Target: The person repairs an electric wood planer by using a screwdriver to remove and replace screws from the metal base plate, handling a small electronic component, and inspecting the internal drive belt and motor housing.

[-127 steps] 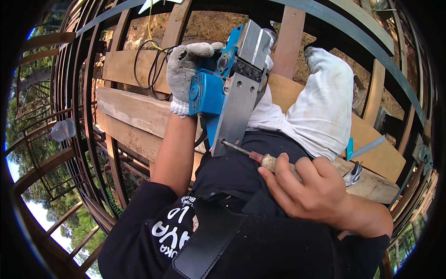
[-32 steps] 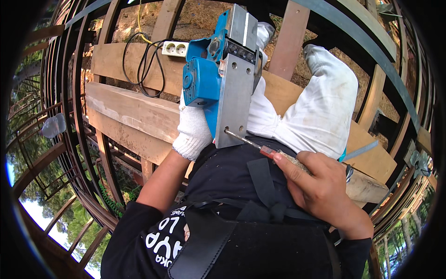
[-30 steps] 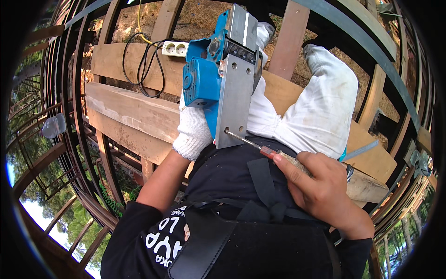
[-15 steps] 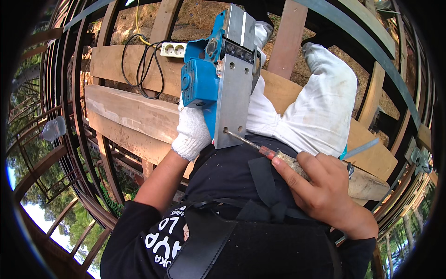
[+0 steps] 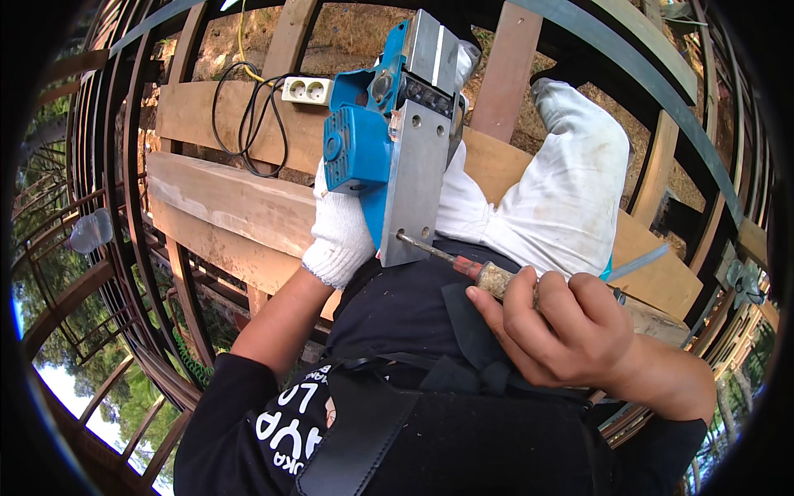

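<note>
My left hand (image 5: 341,234), in a white knit glove, holds a blue electric planer (image 5: 395,140) upright with its grey metal sole plate facing me. My bare right hand (image 5: 561,326) grips a screwdriver (image 5: 463,266) with a worn clear handle. Its metal tip touches the lower part of the sole plate near a screw hole. I sit on wooden planks (image 5: 231,207) with my legs in white trousers (image 5: 571,190) stretched ahead.
A white power strip (image 5: 306,89) with a coiled black cable (image 5: 248,124) lies on the planks at the back left. Curved metal bars (image 5: 124,207) and wooden slats surround the seat. Ground and trees show far below on the left.
Since the earliest frame my left hand has shifted from the planer's top to its lower side, turning the sole plate toward me. The screwdriver tip has risen onto the plate. Little change in the last second.
</note>
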Demonstrator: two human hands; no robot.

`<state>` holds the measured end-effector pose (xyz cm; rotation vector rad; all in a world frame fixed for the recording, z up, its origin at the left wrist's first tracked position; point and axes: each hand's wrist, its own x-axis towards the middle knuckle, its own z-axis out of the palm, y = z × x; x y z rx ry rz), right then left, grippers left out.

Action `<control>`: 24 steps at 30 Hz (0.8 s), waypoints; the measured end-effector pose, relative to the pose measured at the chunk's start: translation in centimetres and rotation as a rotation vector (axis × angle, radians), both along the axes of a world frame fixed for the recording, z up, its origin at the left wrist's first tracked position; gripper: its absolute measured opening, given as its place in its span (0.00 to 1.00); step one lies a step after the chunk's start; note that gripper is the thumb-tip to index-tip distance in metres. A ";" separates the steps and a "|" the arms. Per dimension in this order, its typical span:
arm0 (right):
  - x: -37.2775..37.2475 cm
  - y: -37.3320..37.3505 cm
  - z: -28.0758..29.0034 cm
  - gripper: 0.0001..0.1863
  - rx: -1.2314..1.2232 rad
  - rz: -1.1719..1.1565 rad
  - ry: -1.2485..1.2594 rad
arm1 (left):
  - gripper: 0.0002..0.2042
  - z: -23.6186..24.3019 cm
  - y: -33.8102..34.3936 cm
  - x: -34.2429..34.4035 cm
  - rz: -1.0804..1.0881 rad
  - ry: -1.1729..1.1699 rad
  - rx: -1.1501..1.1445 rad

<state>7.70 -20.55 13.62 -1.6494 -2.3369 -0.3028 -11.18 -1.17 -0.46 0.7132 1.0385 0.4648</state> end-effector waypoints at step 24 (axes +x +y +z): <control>-1.9 0.0 1.5 0.22 -0.372 -0.264 0.333 | 0.17 -3.2 0.2 -0.9 0.157 0.016 -0.074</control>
